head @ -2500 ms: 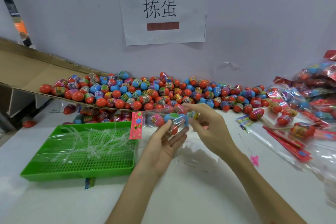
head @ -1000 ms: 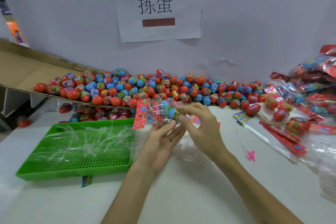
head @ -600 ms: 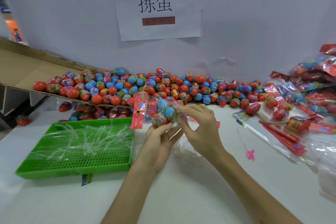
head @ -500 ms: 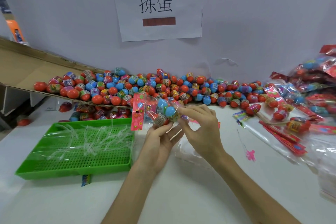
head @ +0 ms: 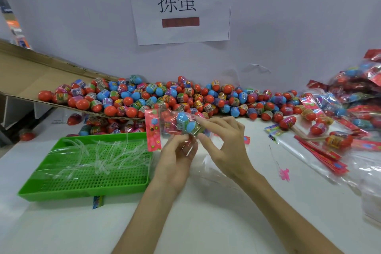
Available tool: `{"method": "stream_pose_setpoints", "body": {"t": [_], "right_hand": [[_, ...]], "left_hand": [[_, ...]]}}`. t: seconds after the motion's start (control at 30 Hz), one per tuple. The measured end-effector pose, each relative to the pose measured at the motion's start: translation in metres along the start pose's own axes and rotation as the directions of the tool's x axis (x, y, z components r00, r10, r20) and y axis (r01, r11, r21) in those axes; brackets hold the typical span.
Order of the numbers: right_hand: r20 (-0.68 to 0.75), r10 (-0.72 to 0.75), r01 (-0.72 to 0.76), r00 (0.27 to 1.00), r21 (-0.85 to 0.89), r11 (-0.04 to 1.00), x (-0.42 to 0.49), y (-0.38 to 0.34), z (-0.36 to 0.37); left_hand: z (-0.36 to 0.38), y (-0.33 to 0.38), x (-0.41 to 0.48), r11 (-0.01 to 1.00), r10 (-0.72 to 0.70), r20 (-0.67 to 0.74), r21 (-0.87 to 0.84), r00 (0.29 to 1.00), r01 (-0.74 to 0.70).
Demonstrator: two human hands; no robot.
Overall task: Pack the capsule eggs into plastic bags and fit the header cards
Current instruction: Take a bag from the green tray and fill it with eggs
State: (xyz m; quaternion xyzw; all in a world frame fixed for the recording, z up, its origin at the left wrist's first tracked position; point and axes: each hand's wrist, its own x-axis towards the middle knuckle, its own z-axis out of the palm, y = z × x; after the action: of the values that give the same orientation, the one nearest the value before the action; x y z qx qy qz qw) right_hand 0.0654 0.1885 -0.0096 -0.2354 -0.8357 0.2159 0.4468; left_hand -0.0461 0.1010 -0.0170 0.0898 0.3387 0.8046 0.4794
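A clear plastic bag [head: 177, 122] holding several capsule eggs, blue and red, is lifted above the white table [head: 185, 212] at mid-frame. A pink header card [head: 153, 130] sits on the bag's left end. My left hand [head: 175, 163] grips the bag from below with curled fingers. My right hand [head: 222, 144] pinches the bag's right end between thumb and fingers. A long heap of loose capsule eggs [head: 165, 97] lies behind along the wall.
A green perforated tray [head: 86, 183] with several clear plastic strips stands at the left. Packed bags [head: 354, 93] pile up at the right, with red header cards [head: 321, 152] and flat clear bags in front of them. A cardboard sheet [head: 24, 76] slopes at the back left.
Both hands have raised the bag a little and turned it, and my right fingers have shifted along its right end. The header card now stands more upright.
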Motion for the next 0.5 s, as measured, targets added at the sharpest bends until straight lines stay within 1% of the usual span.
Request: {"method": "stream_pose_setpoints", "body": {"t": [0.1,0.23,0.37,0.5], "right_hand": [[-0.085,-0.024,0.027,0.996,0.028,0.999,-0.003,-0.001,0.003],[-0.168,-0.049,0.063,0.985,0.078,0.995,-0.006,-0.005,0.006],[-0.248,0.016,0.017,0.969,0.132,0.991,-0.006,-0.008,0.004],[-0.272,0.071,-0.01,0.96,0.217,0.976,-0.005,-0.014,-0.001]], "left_hand": [[-0.001,0.0,0.001,0.999,-0.001,-0.012,-0.047,1.0,0.0],[-0.001,0.0,0.002,0.999,0.018,-0.039,-0.049,0.999,-0.02],[0.002,-0.002,0.001,0.997,-0.006,-0.035,-0.077,0.999,0.004],[0.004,-0.005,-0.003,0.999,-0.014,0.011,-0.046,1.0,0.014]]}}
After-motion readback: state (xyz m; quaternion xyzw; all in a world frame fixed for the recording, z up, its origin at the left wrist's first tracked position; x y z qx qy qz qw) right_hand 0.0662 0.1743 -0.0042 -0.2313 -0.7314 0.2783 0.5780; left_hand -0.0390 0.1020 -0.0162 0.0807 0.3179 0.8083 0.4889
